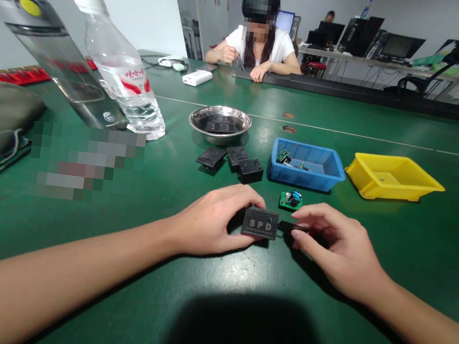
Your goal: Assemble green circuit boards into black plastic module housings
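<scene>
"How's the left hand [217,221] set?"
"Curved, thumb and fingers clasping the black SPD box [260,224], nearer than the green circuit board [290,200]."
"And the right hand [337,245]?"
"Facing it, pinching a slim black piece [288,228] at the box's side."

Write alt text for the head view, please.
The left hand holds a black box marked SPD at a green table, the right hand a slim dark piece beside it. A circuit board, a blue tray and a yellow tray lie beyond.
</scene>
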Tool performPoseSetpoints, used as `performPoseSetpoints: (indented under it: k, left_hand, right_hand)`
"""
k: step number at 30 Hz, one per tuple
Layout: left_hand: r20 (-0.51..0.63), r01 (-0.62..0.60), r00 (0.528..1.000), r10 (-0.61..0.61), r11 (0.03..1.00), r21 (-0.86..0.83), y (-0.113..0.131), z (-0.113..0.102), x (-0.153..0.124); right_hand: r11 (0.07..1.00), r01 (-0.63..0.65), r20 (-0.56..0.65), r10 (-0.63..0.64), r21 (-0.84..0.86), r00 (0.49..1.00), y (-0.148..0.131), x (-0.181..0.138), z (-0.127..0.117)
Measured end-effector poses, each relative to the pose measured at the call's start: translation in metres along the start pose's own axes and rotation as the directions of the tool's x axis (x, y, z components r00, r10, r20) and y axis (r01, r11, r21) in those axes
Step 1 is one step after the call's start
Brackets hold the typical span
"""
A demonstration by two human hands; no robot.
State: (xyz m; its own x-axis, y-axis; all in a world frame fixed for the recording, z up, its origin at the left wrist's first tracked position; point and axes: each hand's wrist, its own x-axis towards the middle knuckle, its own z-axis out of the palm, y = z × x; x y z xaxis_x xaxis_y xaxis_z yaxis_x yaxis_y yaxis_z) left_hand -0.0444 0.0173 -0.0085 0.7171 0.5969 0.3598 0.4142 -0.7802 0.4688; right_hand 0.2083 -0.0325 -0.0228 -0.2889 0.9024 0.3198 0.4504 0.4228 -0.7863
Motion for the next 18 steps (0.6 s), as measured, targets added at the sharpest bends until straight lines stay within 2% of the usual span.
performPoseSetpoints:
  k: [3, 11, 15, 18]
  left_hand:
    - [-0.01, -0.005, 1.0, 0.005, 1.0, 0.004, 0.0002, -0.0001, -0.0001]
    - [-0.011, 0.024, 1.0, -0.024, 1.0, 0.011, 0.0, 0.0005, -0.0003]
    - [-0.014, 0.013, 1.0, -0.012, 1.0, 0.012, -0.0006, 0.0006, 0.0001]
    - [-0.006, 0.02, 1.0, -0.02, 1.0, 0.018, -0.0009, 0.0004, 0.0003]
  right_hand:
    - [1.0, -0.014, 0.003, 0.014, -0.005, 1.0, 0.0006, 0.0, -0.0005]
    - [0.972, 0.06, 0.006, -0.061, -0.225, 0.998, 0.0007, 0.0022, -0.0031]
    - [0.944, 0.086, 0.077, -0.065, -0.319, 0.995, -0.0016, 0.0053, -0.0032]
    - [0.933, 0.057, 0.054, -0.04, -0.355, 0.998, -0.0004, 0.0068, -0.0047]
